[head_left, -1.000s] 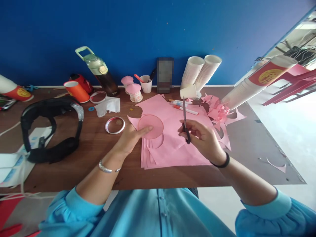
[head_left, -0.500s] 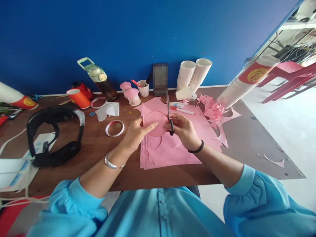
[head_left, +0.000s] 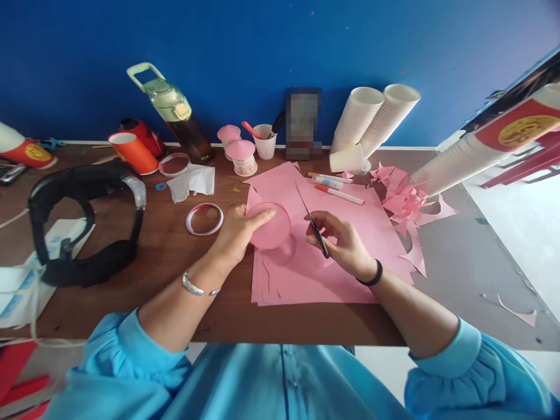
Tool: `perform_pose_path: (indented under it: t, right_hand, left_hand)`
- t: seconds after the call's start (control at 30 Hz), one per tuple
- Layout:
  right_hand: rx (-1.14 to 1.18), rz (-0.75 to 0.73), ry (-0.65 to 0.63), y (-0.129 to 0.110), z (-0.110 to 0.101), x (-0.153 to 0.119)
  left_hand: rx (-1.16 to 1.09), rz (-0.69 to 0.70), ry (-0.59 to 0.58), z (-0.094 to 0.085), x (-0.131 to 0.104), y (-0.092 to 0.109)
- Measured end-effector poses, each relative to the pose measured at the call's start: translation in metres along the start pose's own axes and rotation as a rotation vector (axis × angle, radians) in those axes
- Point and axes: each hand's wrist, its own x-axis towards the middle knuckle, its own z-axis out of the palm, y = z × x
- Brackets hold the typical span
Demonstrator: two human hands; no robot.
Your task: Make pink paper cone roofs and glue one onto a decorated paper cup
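Between thumb and fingers, my left hand [head_left: 240,233] pinches a pink paper circle [head_left: 273,227] with a darker line round its rim. It hangs a little above a stack of pink paper sheets [head_left: 350,277], casting a shadow there. My right hand [head_left: 343,242] is closed round the black handles of a pair of scissors [head_left: 310,216]; the blades point up and away, apart from the circle. Just beyond, a red-and-white marker [head_left: 340,195] and a glue stick [head_left: 328,182] lie on the sheets.
Pink scraps [head_left: 400,189] are heaped right of the sheets. Behind stand stacked paper cups [head_left: 356,119], a phone [head_left: 303,123], a cup of pens [head_left: 265,143], pink-roofed cup houses [head_left: 243,157] and a bottle [head_left: 179,119]. To the left are a tape roll [head_left: 205,219] and a black headset [head_left: 87,224].
My right hand has drawn the scissors rightward, away from the circle, which is now separate from the surrounding paper. My left hand still holds it. The camera view has shifted slightly.
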Motion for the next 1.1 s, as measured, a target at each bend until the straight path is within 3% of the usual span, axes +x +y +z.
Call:
perform_pose_path:
  t: [0.23,0.53,0.77,1.1]
  right_hand:
    - [-0.109,-0.025,-0.093,0.0091,0.0097,-0.0026]
    - [0.116,0.057,-0.196,0.0079,0.0069,-0.0039]
    - [0.237,0.132,-0.215,0.0022,0.0074,-0.0061]
    - [0.212,0.084,-0.216,0.0013,0.0074,-0.0050]
  left_hand:
    - [-0.042,-0.011,-0.016,0.0005,0.0003,0.0062]
    - [-0.045,0.009,-0.084,0.0008,-0.0013,0.0063]
    - [0.002,-0.010,-0.087,-0.0016,-0.0019,0.0043]
    - [-0.085,-0.023,-0.073,0.0015,-0.0021,-0.0009]
